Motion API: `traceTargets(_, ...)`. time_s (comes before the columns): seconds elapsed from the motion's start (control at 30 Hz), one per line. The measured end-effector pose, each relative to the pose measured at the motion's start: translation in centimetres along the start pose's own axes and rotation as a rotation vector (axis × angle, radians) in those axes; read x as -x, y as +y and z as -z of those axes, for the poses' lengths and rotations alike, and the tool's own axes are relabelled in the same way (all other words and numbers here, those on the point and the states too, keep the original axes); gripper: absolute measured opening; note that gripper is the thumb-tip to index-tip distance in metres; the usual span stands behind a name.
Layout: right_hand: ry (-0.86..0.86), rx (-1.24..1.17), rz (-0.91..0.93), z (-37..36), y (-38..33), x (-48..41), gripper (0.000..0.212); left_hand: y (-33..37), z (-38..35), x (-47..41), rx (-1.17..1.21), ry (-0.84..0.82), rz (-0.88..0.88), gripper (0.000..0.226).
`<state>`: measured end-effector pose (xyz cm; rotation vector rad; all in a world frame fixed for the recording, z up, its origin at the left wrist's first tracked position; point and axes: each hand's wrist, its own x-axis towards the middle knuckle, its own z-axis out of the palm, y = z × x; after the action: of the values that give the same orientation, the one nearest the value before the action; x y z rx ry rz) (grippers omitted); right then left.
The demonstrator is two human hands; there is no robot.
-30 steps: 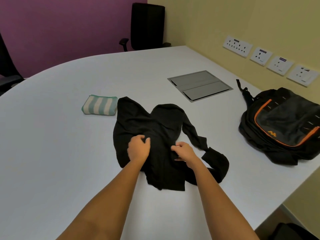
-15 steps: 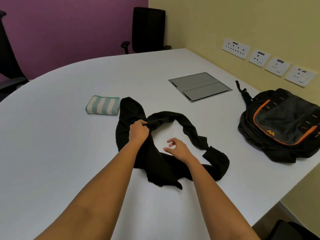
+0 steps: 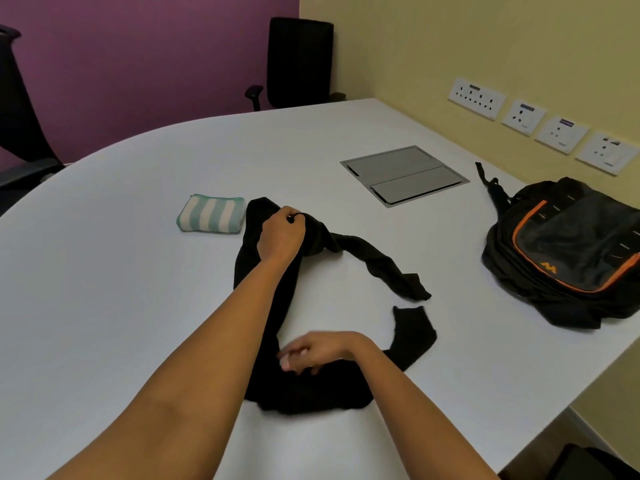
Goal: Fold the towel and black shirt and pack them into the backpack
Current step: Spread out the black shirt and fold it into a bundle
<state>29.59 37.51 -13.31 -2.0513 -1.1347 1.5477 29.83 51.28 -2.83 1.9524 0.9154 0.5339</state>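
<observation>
The black shirt (image 3: 311,389) lies bunched on the white table (image 3: 104,306), its two sleeves curling out to the right. My left hand (image 3: 281,237) grips the shirt's far end, close to the towel. My right hand (image 3: 311,353) is blurred and rests on the shirt's near end, fingers curled into the fabric. The folded green-and-white striped towel (image 3: 209,213) sits just left of the shirt's far end. The black backpack with orange trim (image 3: 568,251) lies flat at the right edge of the table; I cannot tell whether it is open.
A grey cable hatch (image 3: 403,174) is set into the table beyond the shirt. Wall sockets (image 3: 540,124) line the yellow wall behind the backpack. Black office chairs stand at the far end (image 3: 299,60) and at the far left (image 3: 17,109).
My left hand has pulled the shirt's far end away from me, stretching the shirt out. My right hand has moved back toward me onto the near end. The sleeves have spread apart.
</observation>
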Motion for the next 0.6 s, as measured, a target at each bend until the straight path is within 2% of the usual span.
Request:
traceTargets(0.03, 0.173, -0.071, 0.055, 0.7, -0.1, -0.3, 0.040, -0.1, 0.3, -0.1, 0.001, -0.009, 0.005, 0.021)
traceTargets(0.1, 0.713, -0.166, 0.075, 2.8, 0.1, -0.5, 0.036, -0.2, 0.9, -0.4, 0.018, -0.038, 0.015, 0.017)
traceTargets(0.13, 0.942, -0.173, 0.063, 4.1, 0.3, -0.4, 0.040, -0.3, 1.2, -0.5, 0.040, -0.057, 0.011, 0.016)
traceTargets(0.17, 1.080, -0.169, 0.069, 5.4, 0.4, -0.2, 0.048, -0.3, 1.4, -0.6, 0.067, -0.082, -0.002, 0.017)
traceTargets(0.2, 1.134, -0.152, 0.080, 6.8, 0.5, -0.2, 0.059, -0.4, 1.6, -0.7, 0.095, -0.112, -0.026, 0.018)
traceTargets(0.27, 1.090, -0.065, 0.048, 9.0, 0.1, -0.3, 0.078, -0.2, 2.1, -0.6, 0.167, -0.210, -0.086, 0.020)
traceTargets(0.3, 1.049, -0.023, 0.037, 9.9, -0.2, -0.5, 0.078, 0.0, 2.3, -0.5, 0.222, -0.282, -0.111, 0.021)
traceTargets(0.33, 1.017, 0.011, 0.054, 10.6, -0.4, -0.6, 0.069, 0.4, 2.7, -0.4, 0.285, -0.358, -0.122, 0.023)
traceTargets(0.4, 0.931, 0.032, 0.120, 11.5, -0.8, -0.3, 0.035, 0.7, 3.6, -0.5, 0.401, -0.506, -0.072, 0.029)
traceTargets(0.43, 0.857, 0.006, 0.139, 11.7, -0.9, 0.2, 0.025, 0.5, 4.1, -0.8, 0.431, -0.595, -0.021, 0.028)
traceTargets(0.47, 0.768, -0.013, 0.124, 11.8, -1.0, 0.6, 0.023, 0.1, 4.6, -1.1, 0.420, -0.708, 0.029, 0.025)
traceTargets(0.53, 0.508, 0.009, 0.021, 11.4, -1.2, 1.8, 0.027, -0.9, 5.4, -1.9, 0.226, -0.959, 0.115, 0.025)
traceTargets(0.6, 0.159, 0.085, -0.134, 9.9, -1.1, 2.4, 0.025, -1.6, 5.7, -2.2, -0.096, -1.198, 0.186, 0.027)
